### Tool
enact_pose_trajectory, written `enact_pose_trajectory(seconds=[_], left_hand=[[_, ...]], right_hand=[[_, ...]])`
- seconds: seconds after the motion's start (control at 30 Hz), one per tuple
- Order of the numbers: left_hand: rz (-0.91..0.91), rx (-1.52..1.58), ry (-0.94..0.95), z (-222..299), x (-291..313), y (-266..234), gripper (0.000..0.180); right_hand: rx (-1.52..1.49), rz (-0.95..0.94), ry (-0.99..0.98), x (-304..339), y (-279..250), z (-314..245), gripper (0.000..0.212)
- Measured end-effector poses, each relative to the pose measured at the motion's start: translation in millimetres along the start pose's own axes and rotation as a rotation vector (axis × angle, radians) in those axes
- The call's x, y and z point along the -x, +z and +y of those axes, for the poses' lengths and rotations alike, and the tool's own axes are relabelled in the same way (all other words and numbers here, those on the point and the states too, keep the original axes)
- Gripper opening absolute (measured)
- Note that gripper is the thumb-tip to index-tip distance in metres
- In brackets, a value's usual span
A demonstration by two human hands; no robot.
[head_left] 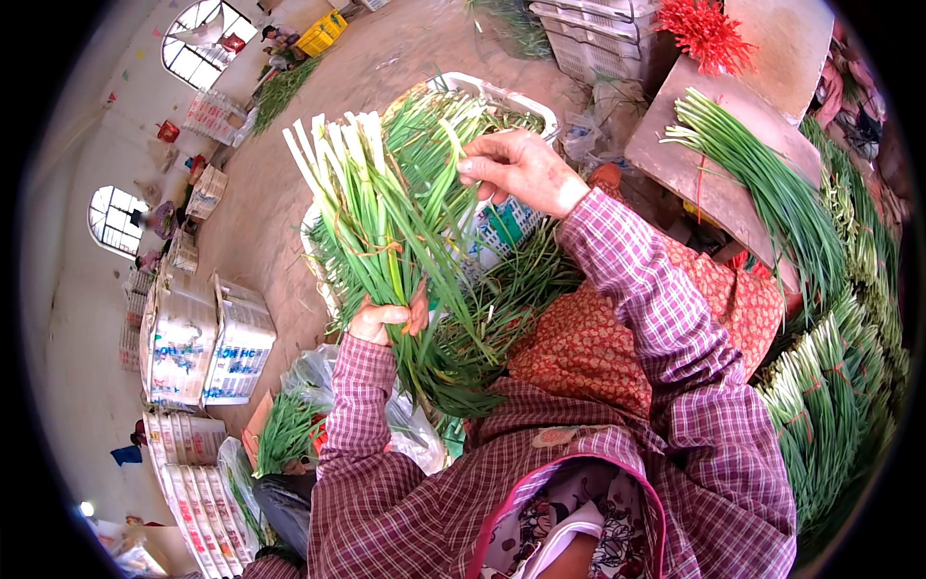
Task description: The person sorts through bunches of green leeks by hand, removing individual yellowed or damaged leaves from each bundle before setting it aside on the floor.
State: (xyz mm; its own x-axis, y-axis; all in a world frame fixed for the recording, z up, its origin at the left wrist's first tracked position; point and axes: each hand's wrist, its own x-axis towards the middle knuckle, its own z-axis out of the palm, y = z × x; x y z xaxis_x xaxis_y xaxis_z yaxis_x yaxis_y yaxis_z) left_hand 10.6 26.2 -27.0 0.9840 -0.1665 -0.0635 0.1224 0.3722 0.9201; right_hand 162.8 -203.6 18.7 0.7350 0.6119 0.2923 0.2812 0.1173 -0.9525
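While the left hand [394,317] squeezes a big bunch of green stalks [371,217], the right hand [526,172] pinches a thin stalk [453,143] over the white basket [531,104].

Left hand [391,317] grips green bundle [371,217]; right hand [526,171] pinches stalk [451,140].

Ahead of you stands a crate [530,102] with loose stalks [424,145] in it. Your left hand [391,317] holds a bunch [371,227] over it, your right hand [526,170] right of the bunch. To your right, a bundle [762,179] lies across a board [659,154], a heap of ties [706,37] beyond; more bundles [815,410] lie nearer. Left stand boxes [180,323].
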Motion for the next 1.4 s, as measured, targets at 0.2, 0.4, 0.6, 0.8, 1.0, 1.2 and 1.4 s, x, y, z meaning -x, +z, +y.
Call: enact_pose_trajectory(seconds=[0.2,0.4,0.6,0.8,1.0,1.2,1.4], left_hand=[[-0.037,-0.034,-0.051,0,13,-10,0.057],[-0.042,-0.045,-0.045,-3,21,-15,0.053],[-0.024,-0.034,-0.078,-6,19,-11,0.059],[0.035,0.096,-0.102,-7,23,-17,0.054],[-0.032,0.074,-0.143,-14,35,-50,0.071],[-0.018,0.05,-0.148,-18,27,-43,0.065],[-0.05,0.065,-0.169,-8,20,-22,0.074]], right_hand=[[0.834,0.454,-0.458,-8,-31,17,0.013],[0.917,0.33,0.027,2,-35,27,0.045],[0.0,-0.006,-0.043,-8,18,28,0.053],[-0.385,0.265,-0.188,-7,4,9,0.027],[-0.71,0.296,-0.489,11,-148,-18,0.023],[-0.156,0.005,-0.022,3,1,-18,0.095],[0.025,-0.157,-0.088,1,52,9,0.09]])
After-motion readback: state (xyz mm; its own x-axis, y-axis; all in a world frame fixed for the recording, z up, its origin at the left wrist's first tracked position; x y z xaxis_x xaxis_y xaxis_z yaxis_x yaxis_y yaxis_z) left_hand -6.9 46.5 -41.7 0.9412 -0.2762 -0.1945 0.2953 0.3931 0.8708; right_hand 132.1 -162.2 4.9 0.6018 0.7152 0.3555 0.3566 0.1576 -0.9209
